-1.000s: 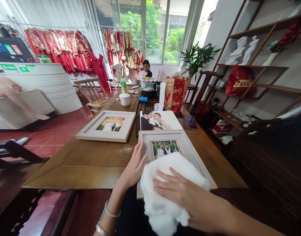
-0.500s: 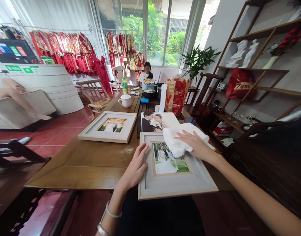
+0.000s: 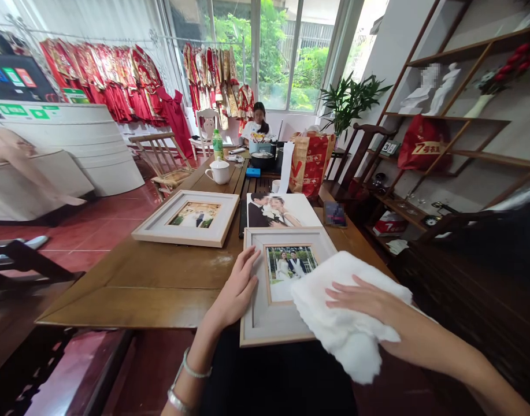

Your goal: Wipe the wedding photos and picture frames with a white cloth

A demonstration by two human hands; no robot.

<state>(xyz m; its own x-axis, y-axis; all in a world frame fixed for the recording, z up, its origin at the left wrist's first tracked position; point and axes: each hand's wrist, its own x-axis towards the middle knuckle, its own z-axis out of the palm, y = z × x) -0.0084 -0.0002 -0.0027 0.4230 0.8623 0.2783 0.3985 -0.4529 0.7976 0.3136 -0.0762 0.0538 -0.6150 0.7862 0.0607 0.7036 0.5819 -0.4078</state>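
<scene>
A pale wooden picture frame [image 3: 282, 336] with a couple's photo behind it lies at the table's near edge, jutting over it. My left hand [image 3: 236, 286] rests along its left edge, fingers stretched out and touching the rim. On the frame's right side my right hand [image 3: 364, 300] presses a bunched white cloth [image 3: 329, 283], fingers spread over the top. The cloth covers the lower right of the frame and photo, and part hangs past the near edge. Whether the right thumb is tucked under is hidden.
A second framed photo [image 3: 149, 234] lies to the left on the wooden table [image 3: 160, 300]. Behind are an unframed photo print [image 3: 299, 211], a lidded white cup [image 3: 220, 172], a green bottle [image 3: 217, 144] and a red paper bag [image 3: 310, 164]. A person [image 3: 256, 128] sits at the far end.
My right hand has swept the white cloth from the frame's upper right down toward me and the lower right corner, uncovering the photo's top. My left hand stays on the left edge.
</scene>
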